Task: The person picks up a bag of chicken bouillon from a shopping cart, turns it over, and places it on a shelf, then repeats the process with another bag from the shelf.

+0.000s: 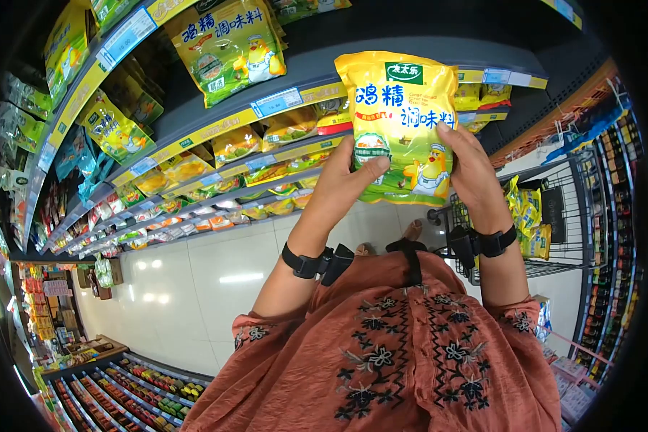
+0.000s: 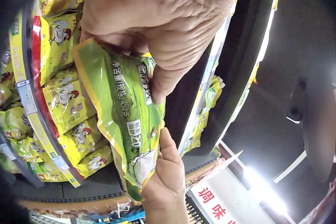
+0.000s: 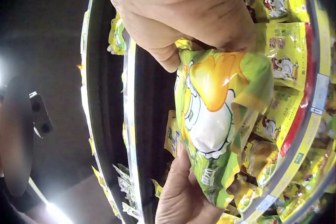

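A yellow and green bag of chicken seasoning (image 1: 403,133) is held upright in front of the shelves, its printed front with a cartoon chick toward the head camera. My left hand (image 1: 336,180) grips its lower left side, the thumb across the front. On the other side my right hand (image 1: 475,169) holds the right edge, thumb near the printed characters. Both hands' other fingers are mostly hidden behind the bag. In the left wrist view the bag (image 2: 128,108) shows its green lower part between the left hand (image 2: 163,19) and the other hand. The right wrist view shows the right hand (image 3: 184,14) pinching the bag's edge.
Shelves (image 1: 302,97) with price labels hold several similar bags, including a large seasoning bag (image 1: 230,54) at upper left. A shopping cart (image 1: 554,248) with yellow bags (image 1: 529,212) inside stands at right. Pale tiled floor (image 1: 194,281) shows beneath; lower left is another rack (image 1: 122,392).
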Action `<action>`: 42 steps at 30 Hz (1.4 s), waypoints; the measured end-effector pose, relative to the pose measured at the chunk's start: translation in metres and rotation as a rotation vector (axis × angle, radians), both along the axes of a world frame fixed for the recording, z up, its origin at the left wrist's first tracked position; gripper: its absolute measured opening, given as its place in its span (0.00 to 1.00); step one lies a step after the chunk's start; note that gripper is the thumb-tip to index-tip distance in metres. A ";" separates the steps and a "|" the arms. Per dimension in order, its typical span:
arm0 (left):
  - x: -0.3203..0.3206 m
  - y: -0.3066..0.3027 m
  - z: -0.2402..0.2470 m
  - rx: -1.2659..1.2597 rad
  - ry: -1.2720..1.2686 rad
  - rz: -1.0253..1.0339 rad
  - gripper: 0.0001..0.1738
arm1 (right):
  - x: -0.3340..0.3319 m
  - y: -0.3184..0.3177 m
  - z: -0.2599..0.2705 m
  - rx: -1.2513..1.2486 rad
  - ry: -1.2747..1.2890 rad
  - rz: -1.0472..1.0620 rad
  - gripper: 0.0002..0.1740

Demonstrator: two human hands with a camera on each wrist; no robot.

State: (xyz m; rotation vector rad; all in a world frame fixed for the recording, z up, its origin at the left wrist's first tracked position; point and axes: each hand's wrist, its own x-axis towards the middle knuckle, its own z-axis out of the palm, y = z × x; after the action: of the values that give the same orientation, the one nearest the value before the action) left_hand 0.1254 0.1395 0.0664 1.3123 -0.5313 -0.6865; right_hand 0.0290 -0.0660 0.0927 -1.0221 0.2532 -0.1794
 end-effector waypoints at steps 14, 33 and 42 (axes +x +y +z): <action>-0.006 -0.001 -0.003 -0.021 -0.031 0.059 0.29 | 0.003 -0.003 -0.007 0.088 -0.011 -0.031 0.22; -0.011 0.003 0.003 0.020 0.107 0.169 0.28 | 0.005 -0.002 -0.011 0.171 -0.043 0.018 0.23; -0.010 0.002 0.005 -0.015 0.066 0.142 0.28 | 0.005 0.000 -0.013 0.209 -0.041 0.042 0.24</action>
State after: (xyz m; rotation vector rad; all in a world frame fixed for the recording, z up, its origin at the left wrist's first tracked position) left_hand 0.1149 0.1413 0.0718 1.2958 -0.3855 -0.6048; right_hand 0.0341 -0.0665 0.0798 -0.8151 0.2087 -0.1329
